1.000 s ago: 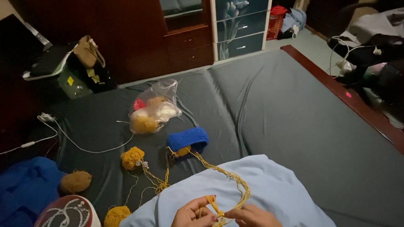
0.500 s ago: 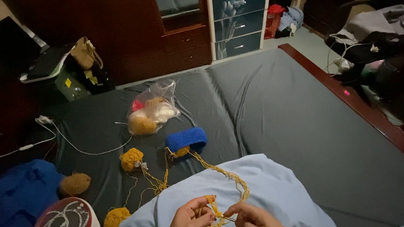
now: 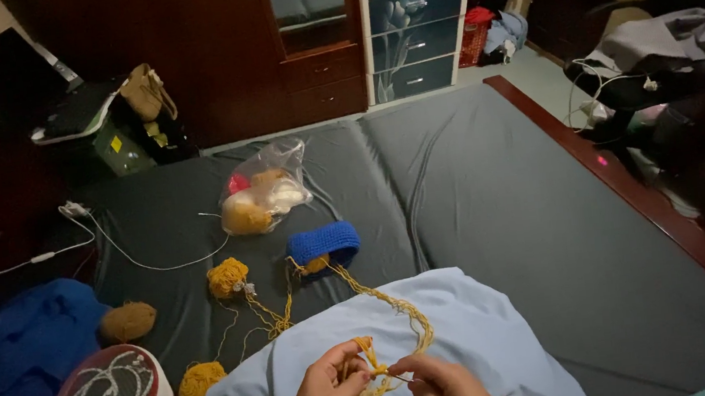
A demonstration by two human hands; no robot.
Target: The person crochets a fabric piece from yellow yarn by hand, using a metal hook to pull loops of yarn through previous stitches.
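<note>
Yarn (image 3: pixel 371 371), mustard, sits near edge on a pale blue pillow (image 3: pixel 472 334), pinched btwn both hands. Left hand (image 3: pixel 325 393) fingers closed on the knot; right hand (image 3: pixel 446 384) closed on the strand w/ a thin hook. Strand runs far-left to a blue knitted band (image 3: pixel 324 243).

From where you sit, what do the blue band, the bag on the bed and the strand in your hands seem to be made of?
The blue band looks like crocheted yarn: matte, ribbed, soft-edged. The bag seems thin clear plastic: glossy, crinkled, contents showing through. The mustard strand, pinched between the left hand and right hand, looks like fuzzy wool or acrylic yarn; which fibre cannot be told.
</note>
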